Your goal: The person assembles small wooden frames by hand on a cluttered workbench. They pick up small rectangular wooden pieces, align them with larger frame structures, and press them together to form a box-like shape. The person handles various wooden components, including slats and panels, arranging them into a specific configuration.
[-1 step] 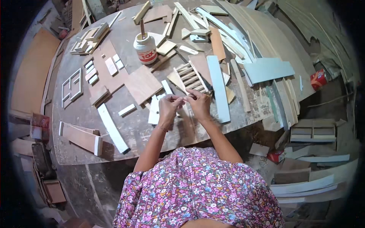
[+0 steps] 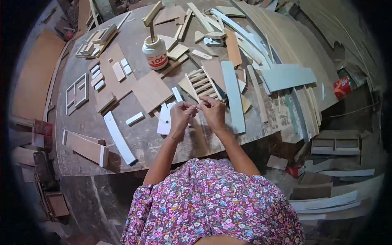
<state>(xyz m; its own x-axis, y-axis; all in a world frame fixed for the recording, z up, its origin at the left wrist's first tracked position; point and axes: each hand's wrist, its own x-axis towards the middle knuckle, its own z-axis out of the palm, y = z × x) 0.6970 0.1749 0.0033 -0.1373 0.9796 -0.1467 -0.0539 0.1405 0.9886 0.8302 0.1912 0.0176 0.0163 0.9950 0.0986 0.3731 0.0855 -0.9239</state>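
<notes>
Over the table's near edge, my left hand [image 2: 180,117] and my right hand [image 2: 214,114] meet almost fingertip to fingertip. Both are closed in a pinch; whatever lies between the fingers is too small to make out. Just beyond them rests a small slatted wooden rack [image 2: 203,85]. A white piece with a dark round spot [image 2: 163,122] lies partly under my left hand. To the right of my right hand is a long pale blue board [image 2: 234,98]. A white jar with a red label [image 2: 155,55] stands farther back, a stick-like handle [image 2: 152,30] rising from it.
Left on the worktable [image 2: 87,141] are a white small frame [image 2: 77,94], a white strip [image 2: 119,139] and a brown panel assembly [image 2: 86,148]. A square plywood piece [image 2: 152,92] lies mid-table. Wood offcuts crowd the back, with a wide pale blue panel [image 2: 289,76] at right.
</notes>
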